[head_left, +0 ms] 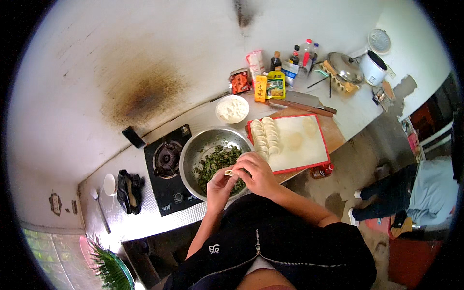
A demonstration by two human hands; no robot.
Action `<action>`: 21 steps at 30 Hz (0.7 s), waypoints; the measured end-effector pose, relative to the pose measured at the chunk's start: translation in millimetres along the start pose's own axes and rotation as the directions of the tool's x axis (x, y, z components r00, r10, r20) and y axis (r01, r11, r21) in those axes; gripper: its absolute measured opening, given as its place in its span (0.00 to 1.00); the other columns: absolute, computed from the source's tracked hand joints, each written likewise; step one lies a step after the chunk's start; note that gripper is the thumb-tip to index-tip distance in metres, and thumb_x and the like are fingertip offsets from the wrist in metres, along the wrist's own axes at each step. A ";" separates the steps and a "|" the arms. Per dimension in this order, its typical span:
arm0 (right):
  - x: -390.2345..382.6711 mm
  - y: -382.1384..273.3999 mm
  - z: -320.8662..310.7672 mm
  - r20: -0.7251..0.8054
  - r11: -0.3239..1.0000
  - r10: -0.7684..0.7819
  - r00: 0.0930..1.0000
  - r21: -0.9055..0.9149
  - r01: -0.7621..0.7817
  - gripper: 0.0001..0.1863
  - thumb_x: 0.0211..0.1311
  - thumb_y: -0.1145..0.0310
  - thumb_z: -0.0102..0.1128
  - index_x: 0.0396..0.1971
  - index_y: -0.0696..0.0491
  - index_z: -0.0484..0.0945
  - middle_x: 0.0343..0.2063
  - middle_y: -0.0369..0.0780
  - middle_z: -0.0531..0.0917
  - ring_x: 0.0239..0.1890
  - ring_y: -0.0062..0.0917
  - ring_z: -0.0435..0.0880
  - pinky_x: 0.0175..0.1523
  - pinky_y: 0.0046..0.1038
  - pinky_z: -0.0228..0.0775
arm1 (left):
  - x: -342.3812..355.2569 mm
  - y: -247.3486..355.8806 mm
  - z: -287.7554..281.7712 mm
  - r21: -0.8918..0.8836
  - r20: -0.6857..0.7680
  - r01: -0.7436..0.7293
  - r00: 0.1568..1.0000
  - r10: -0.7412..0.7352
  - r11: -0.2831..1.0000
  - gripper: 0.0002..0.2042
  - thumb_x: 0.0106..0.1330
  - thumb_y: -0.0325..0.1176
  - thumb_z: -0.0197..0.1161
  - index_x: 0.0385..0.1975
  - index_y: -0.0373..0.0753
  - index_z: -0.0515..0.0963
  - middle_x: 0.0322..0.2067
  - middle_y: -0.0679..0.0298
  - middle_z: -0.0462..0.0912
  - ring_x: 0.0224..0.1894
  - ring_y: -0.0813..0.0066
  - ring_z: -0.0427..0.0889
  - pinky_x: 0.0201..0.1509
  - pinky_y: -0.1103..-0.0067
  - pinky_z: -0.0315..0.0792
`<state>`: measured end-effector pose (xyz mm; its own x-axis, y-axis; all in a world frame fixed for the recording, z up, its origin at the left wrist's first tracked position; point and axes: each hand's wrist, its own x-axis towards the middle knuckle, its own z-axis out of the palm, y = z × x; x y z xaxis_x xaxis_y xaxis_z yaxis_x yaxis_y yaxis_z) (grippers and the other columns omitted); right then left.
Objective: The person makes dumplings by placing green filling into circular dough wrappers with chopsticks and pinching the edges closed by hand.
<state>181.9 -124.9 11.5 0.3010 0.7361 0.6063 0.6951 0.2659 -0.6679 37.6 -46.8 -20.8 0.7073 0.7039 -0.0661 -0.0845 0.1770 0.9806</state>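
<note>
Over a large steel bowl (190, 144) I hold a small pale dumpling (228, 172). My left hand (220, 189) cradles it from below with curled fingers. The fingertips of my right hand (257, 171) pinch its edge from the other side. Chopped green filling (212, 161) lies in the bowl beneath my hands. Right of the bowl, a white board with a red rim (323, 137) carries two rows of folded dumplings (265, 134) and a few flat round wrappers (291, 141).
Behind the steel bowl stands a white bowl of flour (232, 109). A cleaver (304, 104) lies beyond the board, near seasoning packets (276, 84) and bottles. A black gas stove (169, 186) adjoins the bowl on the left. Another person (430, 191) is at the far right.
</note>
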 end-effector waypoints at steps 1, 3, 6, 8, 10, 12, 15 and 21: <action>-0.2 0.0 -1.6 0.015 1.000 0.009 1.000 0.000 -0.009 0.05 0.55 0.71 0.63 0.30 0.54 0.79 0.32 0.40 0.78 0.39 0.35 0.77 0.45 0.35 0.69 | 0.2 0.4 -0.8 -0.020 0.002 -0.001 1.000 0.001 1.000 0.13 0.65 0.24 0.61 0.49 0.30 0.76 0.45 0.63 0.78 0.47 0.78 0.77 0.52 0.81 0.70; -0.2 0.2 -5.2 0.046 1.000 0.027 0.999 0.001 -0.027 0.05 0.54 0.72 0.64 0.31 0.54 0.81 0.32 0.39 0.79 0.40 0.34 0.78 0.46 0.33 0.69 | 2.8 -1.7 -2.8 -0.001 0.015 -0.026 1.000 0.026 1.000 0.13 0.66 0.23 0.60 0.49 0.30 0.76 0.46 0.64 0.76 0.47 0.79 0.76 0.52 0.81 0.70; 1.5 -1.8 -5.9 0.035 0.999 0.035 0.999 -0.016 -0.034 0.06 0.54 0.71 0.65 0.33 0.53 0.82 0.33 0.38 0.79 0.40 0.33 0.77 0.46 0.32 0.69 | 2.4 -1.3 -4.9 0.026 0.023 -0.056 0.998 0.056 0.998 0.12 0.67 0.24 0.59 0.48 0.29 0.76 0.45 0.63 0.75 0.47 0.79 0.76 0.52 0.81 0.70; 2.4 -3.2 -3.7 0.046 0.999 0.048 0.998 0.000 -0.048 0.06 0.55 0.71 0.64 0.33 0.54 0.82 0.33 0.38 0.78 0.40 0.33 0.77 0.46 0.32 0.69 | 2.8 1.0 -5.0 0.079 0.044 -0.061 0.997 0.058 0.995 0.11 0.67 0.24 0.59 0.48 0.29 0.76 0.45 0.63 0.75 0.47 0.79 0.76 0.52 0.82 0.70; 2.3 -2.5 -3.9 0.072 0.997 0.065 0.995 0.028 -0.067 0.05 0.55 0.71 0.63 0.32 0.54 0.82 0.34 0.39 0.78 0.40 0.33 0.77 0.46 0.33 0.69 | 2.5 4.0 -4.0 0.111 0.063 -0.092 0.994 0.085 0.990 0.11 0.67 0.25 0.59 0.47 0.29 0.76 0.44 0.62 0.75 0.47 0.79 0.75 0.52 0.82 0.70; 2.2 -1.6 -0.7 0.052 0.998 0.056 0.997 0.028 -0.057 0.05 0.55 0.72 0.62 0.31 0.55 0.80 0.33 0.39 0.77 0.40 0.35 0.76 0.46 0.35 0.69 | 2.2 2.8 -3.1 0.104 0.062 -0.086 0.995 0.080 0.991 0.11 0.67 0.26 0.59 0.47 0.29 0.76 0.45 0.62 0.74 0.47 0.79 0.75 0.52 0.82 0.70; 3.2 -1.2 3.5 0.016 0.999 0.024 1.000 0.032 -0.024 0.04 0.53 0.74 0.62 0.30 0.56 0.78 0.32 0.40 0.77 0.40 0.37 0.76 0.46 0.36 0.68 | 1.1 -1.6 -6.5 0.106 0.066 -0.074 0.996 0.067 0.992 0.11 0.67 0.26 0.59 0.47 0.29 0.76 0.45 0.64 0.74 0.47 0.79 0.75 0.53 0.82 0.70; 3.7 0.3 5.7 -0.026 0.999 0.028 0.999 0.047 -0.026 0.05 0.55 0.73 0.64 0.31 0.56 0.80 0.34 0.40 0.78 0.39 0.33 0.77 0.45 0.32 0.70 | -1.4 9.4 -7.2 0.138 0.069 -0.068 0.996 0.059 0.988 0.12 0.68 0.27 0.59 0.48 0.30 0.75 0.45 0.65 0.75 0.46 0.80 0.75 0.53 0.82 0.68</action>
<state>179.5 -118.5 11.1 0.3373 0.7265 0.5987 0.6556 0.2752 -0.7032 30.8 -41.2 -12.7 0.7480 0.6636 0.0050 -0.0348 0.0317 0.9989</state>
